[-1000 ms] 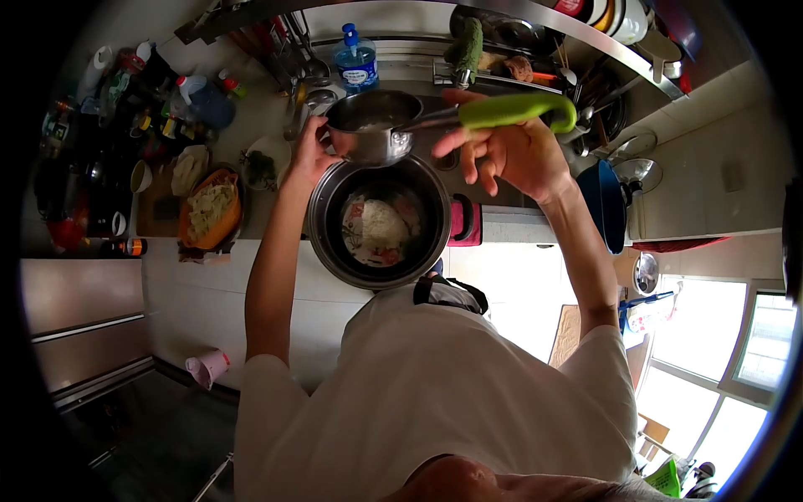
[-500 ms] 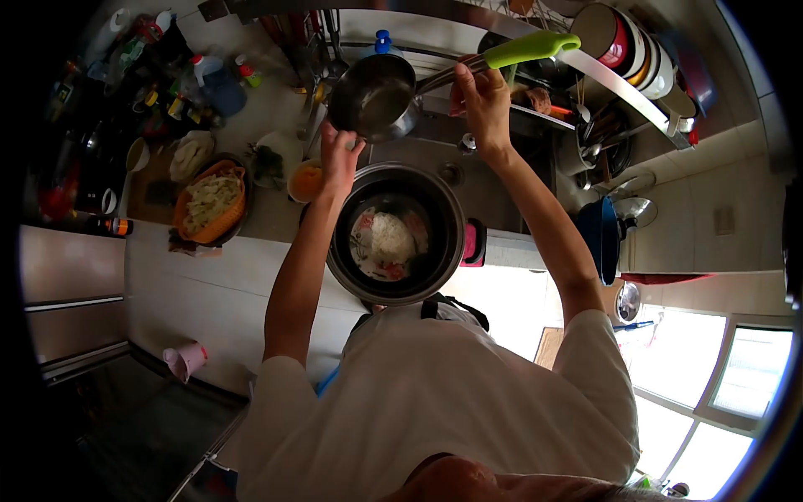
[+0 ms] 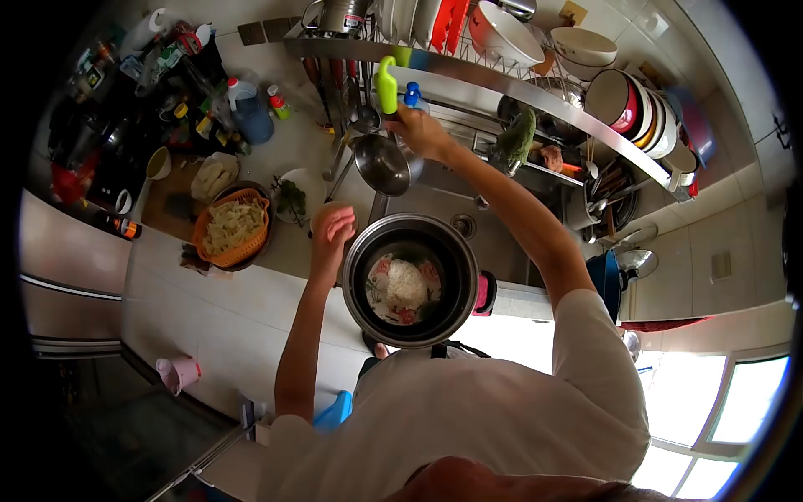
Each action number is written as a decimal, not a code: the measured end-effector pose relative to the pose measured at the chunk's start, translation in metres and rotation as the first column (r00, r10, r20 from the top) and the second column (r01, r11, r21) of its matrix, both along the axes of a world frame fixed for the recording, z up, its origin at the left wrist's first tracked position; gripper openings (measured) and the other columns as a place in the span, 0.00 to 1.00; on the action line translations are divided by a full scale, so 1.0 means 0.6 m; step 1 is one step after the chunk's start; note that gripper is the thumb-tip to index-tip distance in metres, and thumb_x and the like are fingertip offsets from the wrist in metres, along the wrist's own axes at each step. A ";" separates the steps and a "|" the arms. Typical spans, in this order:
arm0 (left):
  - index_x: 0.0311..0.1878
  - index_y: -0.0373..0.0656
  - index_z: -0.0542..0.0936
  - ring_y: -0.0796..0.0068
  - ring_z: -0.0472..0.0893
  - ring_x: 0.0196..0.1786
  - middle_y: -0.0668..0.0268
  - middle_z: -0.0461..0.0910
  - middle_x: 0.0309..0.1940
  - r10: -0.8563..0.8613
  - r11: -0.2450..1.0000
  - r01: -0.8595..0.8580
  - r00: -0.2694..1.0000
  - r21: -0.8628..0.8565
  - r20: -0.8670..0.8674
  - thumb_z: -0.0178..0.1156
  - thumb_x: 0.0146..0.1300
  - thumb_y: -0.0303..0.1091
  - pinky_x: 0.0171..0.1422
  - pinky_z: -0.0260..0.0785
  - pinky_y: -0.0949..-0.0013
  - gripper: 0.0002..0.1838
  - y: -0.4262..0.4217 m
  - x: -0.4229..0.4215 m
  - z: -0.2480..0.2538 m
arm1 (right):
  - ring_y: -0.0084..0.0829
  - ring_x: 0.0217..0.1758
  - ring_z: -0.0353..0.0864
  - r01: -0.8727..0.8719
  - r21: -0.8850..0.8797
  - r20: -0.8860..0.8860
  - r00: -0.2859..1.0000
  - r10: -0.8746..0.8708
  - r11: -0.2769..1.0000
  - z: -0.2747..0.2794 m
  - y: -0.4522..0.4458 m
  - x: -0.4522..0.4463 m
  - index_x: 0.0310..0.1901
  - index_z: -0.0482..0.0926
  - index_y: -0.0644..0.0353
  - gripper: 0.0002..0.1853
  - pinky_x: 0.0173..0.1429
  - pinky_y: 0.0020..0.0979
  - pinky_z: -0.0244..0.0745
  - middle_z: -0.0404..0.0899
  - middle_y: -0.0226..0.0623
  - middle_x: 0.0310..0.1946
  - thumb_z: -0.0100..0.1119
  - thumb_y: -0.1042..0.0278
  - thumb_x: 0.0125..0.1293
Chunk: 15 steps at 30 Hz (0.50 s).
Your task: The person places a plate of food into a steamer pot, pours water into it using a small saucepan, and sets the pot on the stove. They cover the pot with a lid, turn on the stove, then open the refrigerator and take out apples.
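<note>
Right hand (image 3: pixel 421 135) wrapped round handle (image 3: pixel 386 87) of saucepan (image 3: pixel 385 165), beyond pot (image 3: pixel 459 289), by sink (image 3: pixel 500 224) edge. Left hand (image 3: pixel 333 229) apart, fingers loosely curled, seemingly empty; bowl (image 3: pixel 350 219) contact unclear. Best: firm wrist, saucepan kept clear of ladle (image 3: pixel 365 118), bottle (image 3: pixel 413 94).

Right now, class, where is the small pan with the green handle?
In the head view, the small pan is in the upper middle, held by the right hand, beyond the big pot and left of the green vegetable.
</note>
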<state>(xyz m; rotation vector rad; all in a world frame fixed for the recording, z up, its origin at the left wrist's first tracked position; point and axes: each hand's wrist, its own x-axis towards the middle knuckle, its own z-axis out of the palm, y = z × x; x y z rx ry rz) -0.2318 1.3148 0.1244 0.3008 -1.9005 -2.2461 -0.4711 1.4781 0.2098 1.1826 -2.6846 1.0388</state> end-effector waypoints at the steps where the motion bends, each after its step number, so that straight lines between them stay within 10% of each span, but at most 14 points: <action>1: 0.54 0.39 0.73 0.72 0.73 0.57 0.64 0.75 0.53 0.016 1.000 -0.016 1.000 0.005 0.017 0.54 0.65 0.29 0.60 0.67 0.68 0.15 -0.001 0.017 -0.001 | 0.54 0.44 0.78 -0.002 0.032 -0.008 1.000 0.003 0.999 0.015 -0.014 -0.001 0.52 0.68 0.58 0.22 0.46 0.49 0.71 0.80 0.52 0.39 0.52 0.50 0.66; 7: 0.53 0.38 0.74 0.72 0.74 0.56 0.62 0.76 0.51 0.128 0.989 -0.121 0.989 -0.084 0.077 0.53 0.65 0.28 0.59 0.67 0.70 0.14 -0.021 0.115 -0.020 | 0.53 0.40 0.80 -0.063 0.070 -0.009 0.998 0.064 0.996 0.059 -0.079 -0.040 0.52 0.68 0.59 0.21 0.45 0.49 0.71 0.79 0.54 0.37 0.49 0.50 0.68; 15: 0.53 0.40 0.74 0.73 0.74 0.56 0.63 0.76 0.50 0.186 0.982 -0.178 0.967 -0.059 0.174 0.53 0.66 0.30 0.58 0.68 0.68 0.13 -0.038 0.213 -0.063 | 0.28 0.27 0.78 -0.067 -0.052 0.417 0.905 0.083 0.996 0.056 -0.095 -0.023 0.52 0.67 0.63 0.20 0.27 0.31 0.80 0.75 0.40 0.30 0.49 0.55 0.69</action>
